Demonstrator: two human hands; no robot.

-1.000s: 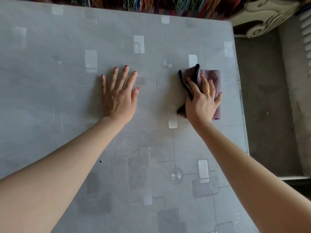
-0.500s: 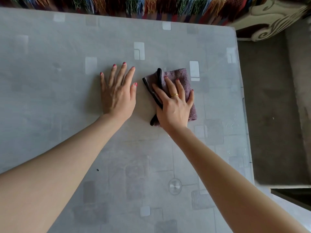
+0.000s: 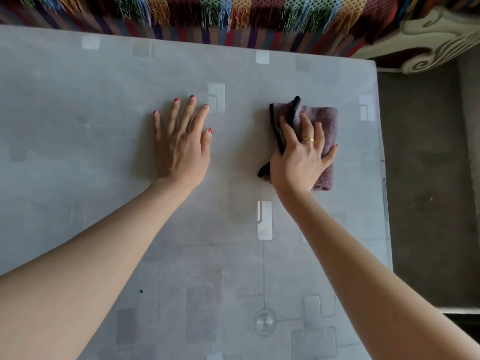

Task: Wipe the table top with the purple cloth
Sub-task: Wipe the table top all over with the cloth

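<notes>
Two bare forearms reach in from the near edge over one grey bench, whose cover is printed with pale rounded rectangles and thin lines; a small round metal disc sits in the pattern near the right forearm, and a tiny dark speck lies beside the left forearm. No writing or brand can be read anywhere.

Farther out, the left hand lies flat on the bench, palm down, fingers spread and holding nothing. Well apart to its right, the right hand presses flat on the one cloth, fingers fanned over it rather than pinching it, with a gold ring on one finger. The cloth is purple with a black trim along its left side, folded into a rectangle, and rests on the bench toward the right edge.

Half a second ago the cloth and right hand lay just beside the left hand; they now sit farther right, about where they were a second ago. The left hand has stayed in place.

Beyond the far edge of the bench hangs one striped, fringed blanket in many colours. At far right a carved white piece of furniture stands over the grey floor.
</notes>
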